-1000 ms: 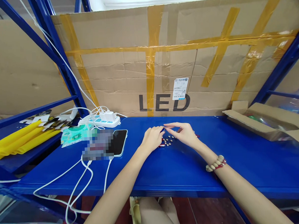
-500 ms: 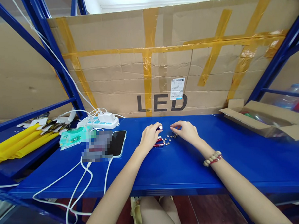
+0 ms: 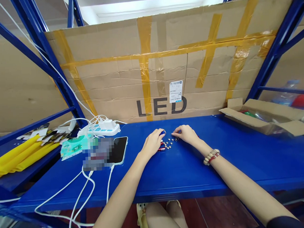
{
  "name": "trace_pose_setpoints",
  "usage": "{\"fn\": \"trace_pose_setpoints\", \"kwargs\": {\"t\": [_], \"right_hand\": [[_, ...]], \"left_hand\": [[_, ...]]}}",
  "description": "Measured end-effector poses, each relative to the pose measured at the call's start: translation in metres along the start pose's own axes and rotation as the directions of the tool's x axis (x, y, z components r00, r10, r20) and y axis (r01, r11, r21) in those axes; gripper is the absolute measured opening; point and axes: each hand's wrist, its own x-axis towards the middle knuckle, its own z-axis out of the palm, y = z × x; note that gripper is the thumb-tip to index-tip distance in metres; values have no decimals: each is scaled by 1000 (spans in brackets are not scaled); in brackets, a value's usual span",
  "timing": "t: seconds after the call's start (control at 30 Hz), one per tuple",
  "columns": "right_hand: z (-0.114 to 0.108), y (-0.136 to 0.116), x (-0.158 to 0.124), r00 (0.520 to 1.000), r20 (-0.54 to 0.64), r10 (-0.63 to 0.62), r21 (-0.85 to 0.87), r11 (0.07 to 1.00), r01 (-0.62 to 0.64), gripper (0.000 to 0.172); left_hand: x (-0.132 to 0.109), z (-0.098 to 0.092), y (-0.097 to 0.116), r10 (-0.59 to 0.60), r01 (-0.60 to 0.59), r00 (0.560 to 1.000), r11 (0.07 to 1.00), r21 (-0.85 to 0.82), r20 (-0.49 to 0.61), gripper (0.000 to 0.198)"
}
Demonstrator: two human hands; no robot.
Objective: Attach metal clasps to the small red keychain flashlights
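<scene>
Several small round silver button cells [image 3: 169,144] lie in a loose cluster on the blue table [image 3: 184,169], with a small red cylindrical piece [image 3: 160,149] at the cluster's left edge. My left hand [image 3: 152,143] rests left of the cluster, its fingers curled around a small blue-tipped object [image 3: 163,132]. My right hand [image 3: 186,134] is right of the cluster, fingertips pinched down on the button cells at its far edge. A bead bracelet [image 3: 211,156] is on my right wrist.
A phone [image 3: 120,149] on a white cable lies left of my hands, next to a white power strip [image 3: 99,129] and green packets [image 3: 72,146]. Yellow rolls [image 3: 15,155] sit on the left shelf. An open cardboard box [image 3: 265,117] stands at the right. A taped cardboard sheet [image 3: 160,66] forms the back wall.
My right hand has come down from above the cluster and now pinches among the button cells. My left hand stayed by the cluster. The view tilted up slightly.
</scene>
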Motion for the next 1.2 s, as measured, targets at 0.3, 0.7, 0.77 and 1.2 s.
{"fn": "trace_pose_setpoints", "kwargs": {"t": [0.3,0.7,0.77,1.2], "right_hand": [[-3,-1,-1,998,-13,66,-33,997,-67,16],[-14,-35,-5,970,-222,-99,727,646,233,29],[-16,-35,-6,966,-222,-133,725,640,255,25],[-29,-21,-7,973,-72,-221,688,695,209,17]], "left_hand": [[0,3,-1,-112,100,991,985,-142,-78,27],[1,2,8,76,-92,994,968,-233,-75,25],[0,3,11,91,-109,992,966,-233,-87,25],[-5,7,15,112,-128,986,984,-127,-127,25]]}}
